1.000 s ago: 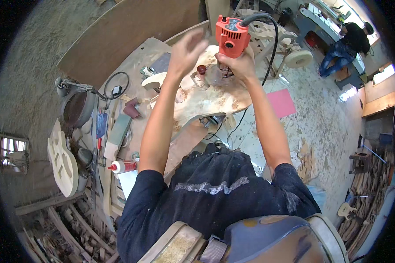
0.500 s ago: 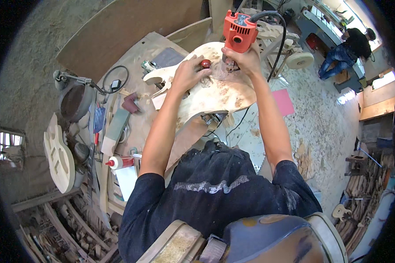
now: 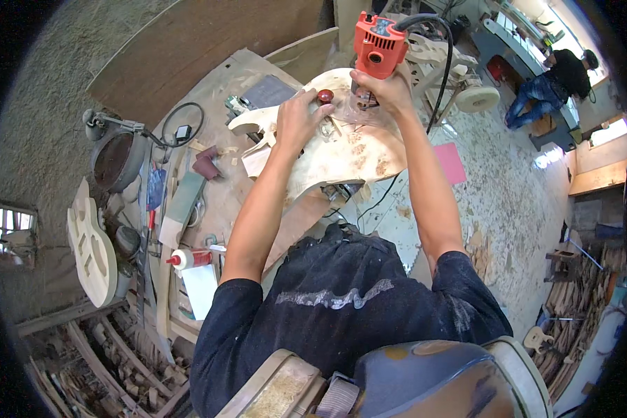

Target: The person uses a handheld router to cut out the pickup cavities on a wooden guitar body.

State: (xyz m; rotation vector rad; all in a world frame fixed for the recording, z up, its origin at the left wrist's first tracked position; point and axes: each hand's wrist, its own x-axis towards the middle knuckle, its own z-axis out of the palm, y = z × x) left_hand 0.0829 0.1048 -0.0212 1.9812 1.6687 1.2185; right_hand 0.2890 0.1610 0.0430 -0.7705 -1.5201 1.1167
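Note:
A pale wooden guitar body (image 3: 359, 157) with brown burl figure lies flat at the bench edge. On its top stands a red handheld router (image 3: 380, 47), its clear base against the wood. My right hand (image 3: 390, 92) is wrapped round the lower part of the router, below the red housing. With thumb and fingers my left hand (image 3: 297, 120) grips a round red knob (image 3: 325, 96) at the left of the base. The cutting bit is hard to make out behind the base and my fingers. Under the body's near edge a metal clamp (image 3: 343, 189) partly shows.
A black cable (image 3: 447, 76) loops from the router down past my right forearm. Left on the bench lie a glue bottle (image 3: 190, 258), sandpaper (image 3: 205, 164) and a lamp (image 3: 118, 161). Another guitar body (image 3: 93, 254) stands far left. Another person (image 3: 554, 87) is at the far right.
The red knob and my left hand have shifted slightly away from me and to the left. My right hand keeps its hold on the router, which has barely moved.

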